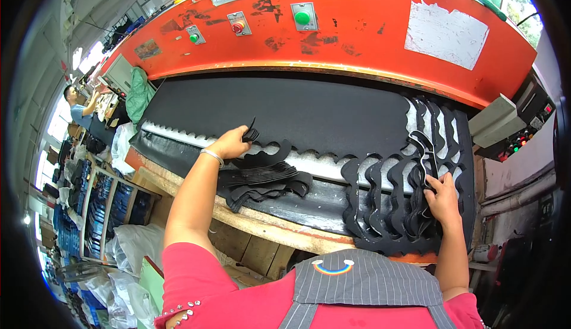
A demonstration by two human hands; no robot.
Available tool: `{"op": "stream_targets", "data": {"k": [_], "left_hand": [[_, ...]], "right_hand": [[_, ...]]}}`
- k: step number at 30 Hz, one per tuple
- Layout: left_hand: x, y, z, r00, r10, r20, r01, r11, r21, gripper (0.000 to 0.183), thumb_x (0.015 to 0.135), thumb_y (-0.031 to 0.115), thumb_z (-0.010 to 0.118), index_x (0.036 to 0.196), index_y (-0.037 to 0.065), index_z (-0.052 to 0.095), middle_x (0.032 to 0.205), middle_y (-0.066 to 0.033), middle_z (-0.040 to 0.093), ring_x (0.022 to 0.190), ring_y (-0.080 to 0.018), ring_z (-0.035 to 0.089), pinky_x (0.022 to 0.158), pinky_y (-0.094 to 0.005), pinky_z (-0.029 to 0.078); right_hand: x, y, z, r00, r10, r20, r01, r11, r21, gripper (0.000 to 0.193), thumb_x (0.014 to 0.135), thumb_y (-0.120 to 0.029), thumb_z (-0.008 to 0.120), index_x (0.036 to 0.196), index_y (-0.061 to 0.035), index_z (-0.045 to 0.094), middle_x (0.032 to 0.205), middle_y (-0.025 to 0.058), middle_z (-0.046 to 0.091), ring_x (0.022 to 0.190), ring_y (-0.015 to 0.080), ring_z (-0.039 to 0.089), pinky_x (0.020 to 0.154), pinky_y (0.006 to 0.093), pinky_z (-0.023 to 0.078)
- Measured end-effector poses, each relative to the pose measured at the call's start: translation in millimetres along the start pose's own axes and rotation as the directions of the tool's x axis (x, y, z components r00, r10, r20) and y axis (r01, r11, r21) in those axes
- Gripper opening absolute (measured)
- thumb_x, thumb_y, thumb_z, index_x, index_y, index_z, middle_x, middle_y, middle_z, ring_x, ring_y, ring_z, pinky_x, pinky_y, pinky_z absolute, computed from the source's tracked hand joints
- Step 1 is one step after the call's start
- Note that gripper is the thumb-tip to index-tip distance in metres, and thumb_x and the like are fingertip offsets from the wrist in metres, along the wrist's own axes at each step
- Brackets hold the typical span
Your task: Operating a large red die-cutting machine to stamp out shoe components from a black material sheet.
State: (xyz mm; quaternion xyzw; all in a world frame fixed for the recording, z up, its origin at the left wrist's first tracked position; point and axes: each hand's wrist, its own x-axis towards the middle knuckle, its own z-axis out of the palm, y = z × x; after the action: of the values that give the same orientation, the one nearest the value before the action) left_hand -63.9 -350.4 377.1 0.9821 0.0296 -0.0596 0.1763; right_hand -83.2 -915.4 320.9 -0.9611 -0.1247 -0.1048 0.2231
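Black pieces (pixel 253 134) bunched up in the left hand (pixel 229 143), above the worktable (pixel 262 227).
From the head view: left fingers are closed around that little bunch, with a floppy dark pile (pixel 259 181) just below on the near side of the black sheet (pixel 285 106). Right hand (pixel 442 199) looks to be pinching the lower end of a thin curved band (pixel 423 146), right among wavy-edged strips (pixel 370 201). Red machine (pixel 357 38) sits across the far side, buttons facing the worker.

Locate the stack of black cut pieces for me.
In the head view, the stack of black cut pieces lies left of centre, between the left hand and the wooden front edge.
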Motion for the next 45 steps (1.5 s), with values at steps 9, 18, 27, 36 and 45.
{"op": "stream_targets", "data": {"k": [9,18,27,36,45], "left_hand": [[-5.8,-5.0,9.9,0.862,-0.130,0.491,0.313,0.897,-0.312,0.026,0.079,0.023,0.066,0.091,0.000,0.064,0.075,-0.0082,0.067,0.064,-0.0139,0.062,0.061,-0.0278,0.049],[-16.7,33.6,30.8,0.932,-0.067,0.357,-0.089,0.910,0.404,0.069,0.074,0.069,0.061,0.090,0.003,0.073,0.085,-0.0156,0.068,0.082,-0.0316,0.065,0.081,-0.0389,0.051],[-56.9,25.1,69.5,0.969,0.242,-0.050,-0.215,0.924,0.315,0.071,0.067,0.068,0.064,0.090,0.001,0.057,0.080,-0.0161,0.063,0.079,-0.0343,0.062,0.068,-0.0419,0.050],[-35.0,172.1,8.9,0.856,0.483,-0.186,-0.403,0.847,0.345,0.068,0.066,0.038,0.081,0.116,-0.001,0.059,0.109,-0.0157,0.062,0.103,-0.0320,0.058,0.091,-0.0408,0.043],[96.1,281.4,152.7,0.895,0.374,-0.245,-0.393,0.919,-0.032,0.069,0.064,0.047,0.080,0.116,0.004,0.064,0.097,-0.0107,0.060,0.095,-0.0275,0.056,0.084,-0.0388,0.042]], "right_hand": [[10.0,-7.3,-11.6,0.988,0.093,0.127,-0.110,0.985,0.135,0.038,0.072,-0.015,0.071,0.108,-0.0023,0.066,0.092,0.0125,0.046,0.087,0.0270,0.052,0.077,0.0345,0.044],[55.6,-12.7,-15.8,0.996,0.039,0.075,-0.061,0.945,0.322,0.034,0.079,-0.025,0.070,0.107,-0.0066,0.069,0.091,0.0136,0.056,0.090,0.0282,0.056,0.082,0.0349,0.046],[156.0,-74.9,34.4,0.977,0.165,0.138,-0.184,0.974,0.133,0.032,0.081,-0.019,0.057,0.109,-0.0117,0.068,0.111,0.0260,0.055,0.109,0.0383,0.055,0.092,0.0440,0.047],[158.4,-30.8,62.8,0.994,0.015,0.104,-0.048,0.945,0.324,0.053,0.084,-0.040,0.064,0.125,-0.0082,0.058,0.116,0.0244,0.055,0.110,0.0400,0.053,0.096,0.0411,0.043],[132.7,-0.7,77.0,0.992,-0.116,-0.054,0.128,0.903,0.410,0.071,0.076,-0.018,0.075,0.139,-0.0105,0.044,0.109,0.0139,0.065,0.106,0.0312,0.053,0.094,0.0373,0.044]]}}
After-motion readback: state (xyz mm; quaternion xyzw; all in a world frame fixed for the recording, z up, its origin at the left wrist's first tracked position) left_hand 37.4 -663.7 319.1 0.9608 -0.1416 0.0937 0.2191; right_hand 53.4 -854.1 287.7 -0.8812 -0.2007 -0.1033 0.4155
